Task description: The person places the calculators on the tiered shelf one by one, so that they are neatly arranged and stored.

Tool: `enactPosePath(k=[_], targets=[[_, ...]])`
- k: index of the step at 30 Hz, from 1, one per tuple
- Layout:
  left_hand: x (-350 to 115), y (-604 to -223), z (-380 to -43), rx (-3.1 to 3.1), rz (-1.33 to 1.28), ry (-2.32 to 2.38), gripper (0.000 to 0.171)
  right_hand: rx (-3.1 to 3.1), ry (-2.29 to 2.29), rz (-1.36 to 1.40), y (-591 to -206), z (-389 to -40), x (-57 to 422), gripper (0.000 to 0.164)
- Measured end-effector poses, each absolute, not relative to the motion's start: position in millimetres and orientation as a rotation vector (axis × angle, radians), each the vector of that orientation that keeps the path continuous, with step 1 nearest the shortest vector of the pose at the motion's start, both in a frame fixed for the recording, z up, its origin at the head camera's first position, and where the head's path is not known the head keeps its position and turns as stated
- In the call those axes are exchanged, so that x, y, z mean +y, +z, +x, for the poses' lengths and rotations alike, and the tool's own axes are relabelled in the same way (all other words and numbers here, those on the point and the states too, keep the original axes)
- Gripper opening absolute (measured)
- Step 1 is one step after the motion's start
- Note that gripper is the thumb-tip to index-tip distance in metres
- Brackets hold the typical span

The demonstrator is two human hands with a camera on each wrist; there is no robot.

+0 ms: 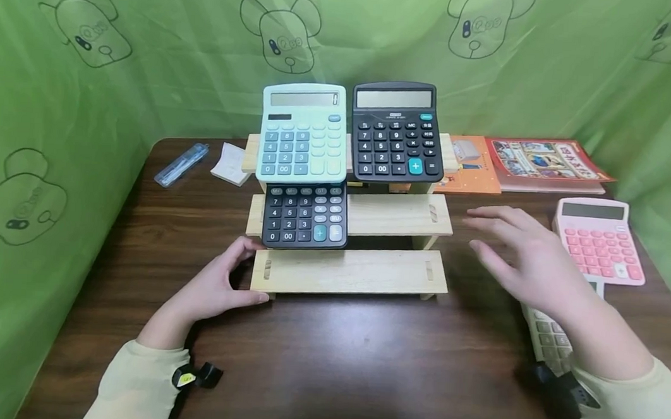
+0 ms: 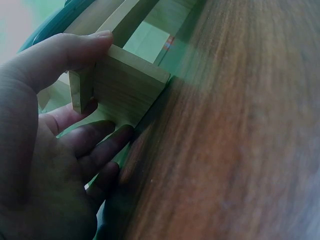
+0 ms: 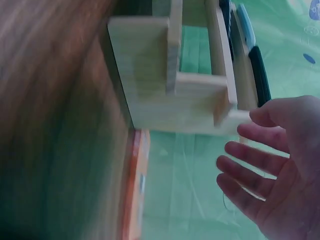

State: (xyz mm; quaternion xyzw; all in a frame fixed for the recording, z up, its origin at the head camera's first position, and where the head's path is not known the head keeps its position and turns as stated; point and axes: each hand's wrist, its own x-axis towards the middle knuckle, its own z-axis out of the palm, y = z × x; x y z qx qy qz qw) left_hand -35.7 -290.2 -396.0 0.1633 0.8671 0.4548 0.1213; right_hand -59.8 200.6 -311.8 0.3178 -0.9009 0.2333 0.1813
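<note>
A three-step wooden display stand (image 1: 355, 272) stands on the dark table. My left hand (image 1: 220, 289) grips its left end; in the left wrist view the thumb lies on the lowest step and the fingers (image 2: 107, 150) reach round the side panel. To the right of the stand, my right hand (image 1: 529, 257) hovers with fingers spread and holds nothing. On the top step lean a light-blue calculator (image 1: 303, 132) and a black calculator (image 1: 398, 134). Another black calculator (image 1: 305, 214) leans on the middle step, its top covered by the blue one. The lowest step bears nothing.
At the right lie a pink calculator (image 1: 598, 242) and a pale calculator (image 1: 550, 341), partly under my right arm. Behind the stand are an orange book (image 1: 474, 169) and a red booklet (image 1: 543, 158). A clear packet (image 1: 181, 163) and white paper (image 1: 231, 163) lie back left. Green cloth (image 1: 201, 57) surrounds the table.
</note>
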Motion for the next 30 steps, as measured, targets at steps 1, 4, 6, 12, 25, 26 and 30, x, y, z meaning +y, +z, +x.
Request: enactPosePath(k=[1, 4, 6, 12, 25, 26, 30], targets=[[-291, -396, -35, 2.533, 0.478, 1.329, 0.07, -2.561, 0.657, 0.861, -311, -61, 204, 0.041], [-293, -397, -34, 2.535, 0.482, 1.34, 0.07, -2.634, 0.634, 0.708, -306, -67, 218, 0.04], [-293, -397, -34, 2.536, 0.48, 1.341, 0.069, -2.71, 0.593, 0.578, -303, -72, 231, 0.041], [-293, -397, -33, 2.53, 0.469, 1.339, 0.069, -3.021, 0.528, 0.239, -305, -94, 278, 0.057], [-292, -399, -34, 2.518, 0.517, 1.367, 0.068, -3.255, 0.496, 0.026, -342, -116, 358, 0.092], [-292, -399, -34, 2.513, 0.514, 1.37, 0.068, -3.266, 0.476, 0.022, -344, -116, 361, 0.093], [-292, -398, -34, 2.525, 0.505, 1.352, 0.069, -3.3, 0.385, -0.02, -346, -114, 368, 0.102]])
